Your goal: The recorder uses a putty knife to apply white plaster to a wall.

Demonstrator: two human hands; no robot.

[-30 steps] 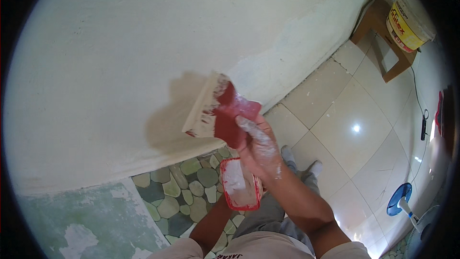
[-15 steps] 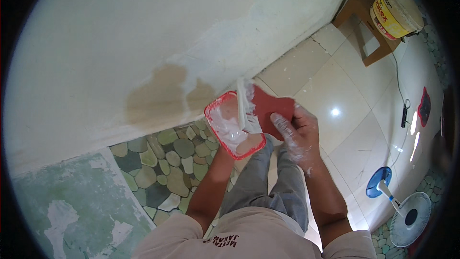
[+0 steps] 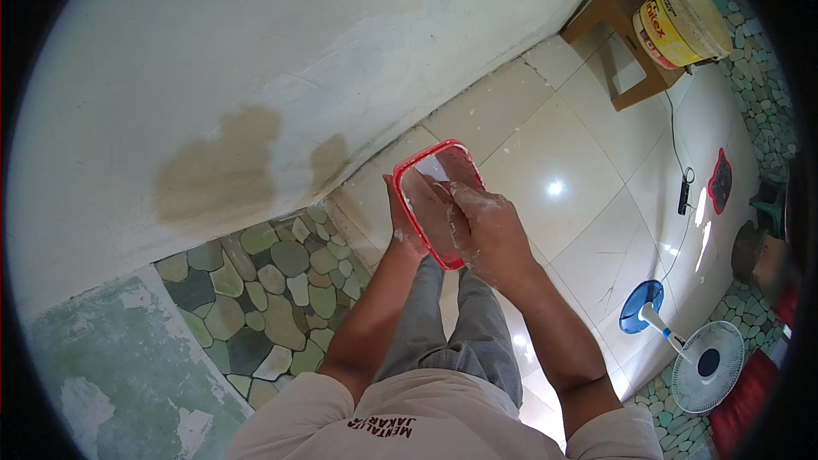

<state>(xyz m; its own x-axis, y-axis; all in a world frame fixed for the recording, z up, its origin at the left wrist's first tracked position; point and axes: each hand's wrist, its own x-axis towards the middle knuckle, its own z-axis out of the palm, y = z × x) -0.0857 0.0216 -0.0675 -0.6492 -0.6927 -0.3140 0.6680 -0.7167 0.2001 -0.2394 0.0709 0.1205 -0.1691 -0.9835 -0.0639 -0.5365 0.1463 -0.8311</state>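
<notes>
My left hand (image 3: 404, 220) grips a rectangular plastic tub (image 3: 423, 154) from its left side and beneath. The tub has a red rim smeared with white paste, and it is tilted so that its inside shows. Over the tub's right edge reaches my right hand (image 3: 487, 226), its fingers closed and spotted with white paste. Its fingertips are inside the tub, on the red spreader, whose blade is mostly hidden by the hand and the tub wall. White paste lies in the far part of the tub.
A pale wall (image 3: 341, 51) with damp-looking brown patches runs along the left. Beige floor tiles (image 3: 554, 162) meet a pebble-patterned strip (image 3: 281, 290). To the right are a brown stool (image 3: 626, 51) with a paint bucket (image 3: 682, 21), a cable, and a standing fan (image 3: 707, 366).
My right hand has lowered the paste-covered red spreader from above the tub into it. The tub has shifted up and to the right in view and turned more upright.
</notes>
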